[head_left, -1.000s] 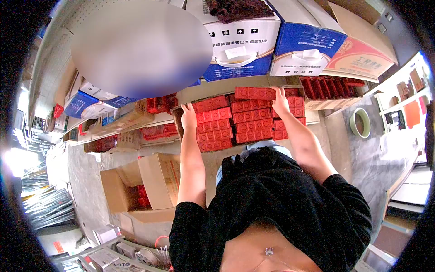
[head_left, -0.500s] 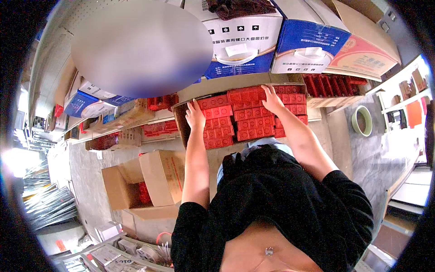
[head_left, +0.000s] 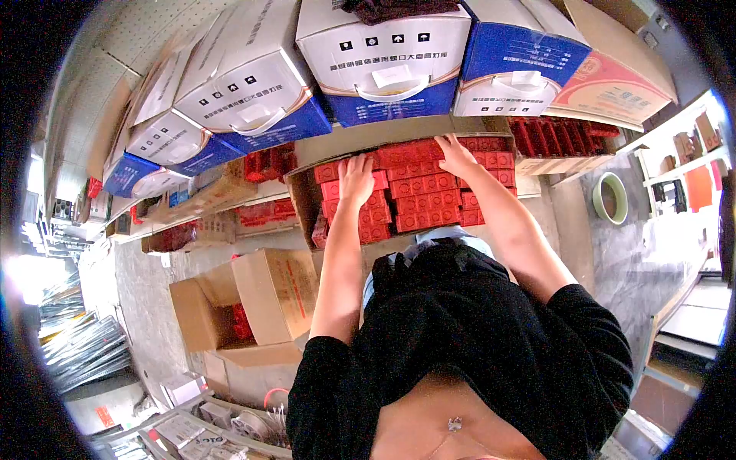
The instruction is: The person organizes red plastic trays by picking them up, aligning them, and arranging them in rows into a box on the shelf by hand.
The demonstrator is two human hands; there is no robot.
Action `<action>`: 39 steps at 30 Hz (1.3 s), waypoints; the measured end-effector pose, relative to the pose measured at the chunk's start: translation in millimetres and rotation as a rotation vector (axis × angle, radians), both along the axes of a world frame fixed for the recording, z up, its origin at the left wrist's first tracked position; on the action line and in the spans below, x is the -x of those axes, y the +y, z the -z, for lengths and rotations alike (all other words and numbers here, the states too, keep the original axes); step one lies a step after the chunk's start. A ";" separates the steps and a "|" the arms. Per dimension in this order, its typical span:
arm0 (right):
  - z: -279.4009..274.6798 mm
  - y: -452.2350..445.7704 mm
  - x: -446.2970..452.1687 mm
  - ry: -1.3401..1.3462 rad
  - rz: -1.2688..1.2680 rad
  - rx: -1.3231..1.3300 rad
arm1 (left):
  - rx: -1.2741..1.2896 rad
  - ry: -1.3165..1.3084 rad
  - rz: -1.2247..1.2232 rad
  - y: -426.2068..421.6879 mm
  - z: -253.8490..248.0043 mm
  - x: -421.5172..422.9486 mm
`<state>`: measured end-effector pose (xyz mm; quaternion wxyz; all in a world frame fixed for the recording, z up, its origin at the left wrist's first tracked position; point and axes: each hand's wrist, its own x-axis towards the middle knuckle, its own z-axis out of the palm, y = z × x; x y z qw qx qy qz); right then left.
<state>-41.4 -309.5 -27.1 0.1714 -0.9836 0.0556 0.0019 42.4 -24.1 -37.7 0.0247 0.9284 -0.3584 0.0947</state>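
Rows of red blocks (head_left: 423, 203) with round marks fill an open cardboard box (head_left: 301, 201) in front of my body. My left hand (head_left: 356, 179) rests on the top blocks near the box's left end, its fingers spread a little. My right hand (head_left: 455, 156) lies at the far side of the box, fingers apart, touching the right part of a red block (head_left: 410, 153) in the top row. Whether its fingertips press under or behind that block is hidden.
White and blue cartons (head_left: 383, 69) stand on the shelf beyond the box. Another box of red pieces (head_left: 563, 142) sits to the right. An open cardboard box (head_left: 274, 295) stands on the floor at lower left. A green bucket (head_left: 609, 198) is at the right.
My left hand has moved right from the box's left edge onto the red blocks. My right hand has shifted left and away from me, and the top red block has moved left with it.
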 end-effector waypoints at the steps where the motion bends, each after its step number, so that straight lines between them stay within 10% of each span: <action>1: -6.3 3.0 2.8 0.018 0.016 -0.014 | 0.007 0.029 0.058 -10.3 6.5 -5.3; 14: -16.5 9.7 -6.1 0.164 0.095 0.024 | 0.413 0.964 -0.614 -70.5 -1.8 -54.8; 28: -15.4 47.3 -14.8 0.183 0.463 0.158 | 0.309 0.364 -0.185 -30.1 5.9 -13.3; 33: 14.2 34.7 -4.4 -0.339 0.869 -0.455 | 0.220 0.100 -0.053 -25.5 9.7 -3.6; 39: 33.8 2.6 -18.4 -0.049 0.708 -0.292 | 0.063 0.153 -0.123 -69.8 -20.4 5.9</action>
